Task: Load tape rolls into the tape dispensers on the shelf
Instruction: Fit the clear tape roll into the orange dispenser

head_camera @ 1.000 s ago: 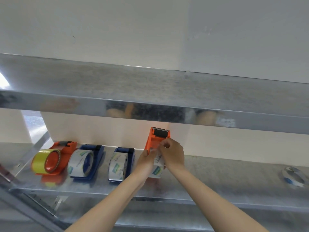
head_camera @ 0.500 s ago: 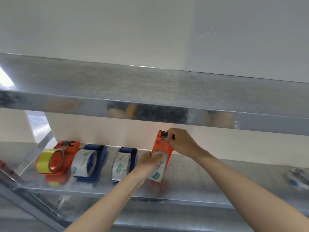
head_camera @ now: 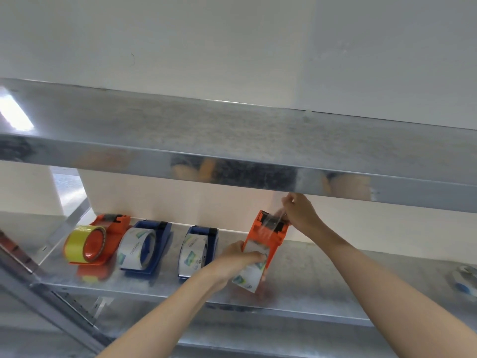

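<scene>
The upper shelf [head_camera: 232,140] cuts across the view and hides the back wall behind the lower shelf [head_camera: 322,277]; its shiny front lip shows only smeared reflections. At the lower shelf's right end a clear tape roll [head_camera: 466,279] is cut off by the frame edge and blurred. The left hand [head_camera: 238,260] covers much of the white-labelled tape roll [head_camera: 249,273] — its grip is closed around the roll, which sits in the tilted orange dispenser [head_camera: 265,236] near the middle of the shelf. The right hand [head_camera: 300,213] pinches a thin clear strip of tape [head_camera: 273,223] at the dispenser's black cutter end, fingers closed on it, the strip barely visible. Toward the left end stand three loaded dispensers: an orange one with yellow tape [head_camera: 90,244] and two blue ones [head_camera: 147,248] [head_camera: 197,250] with printed rolls — their labels unreadable
</scene>
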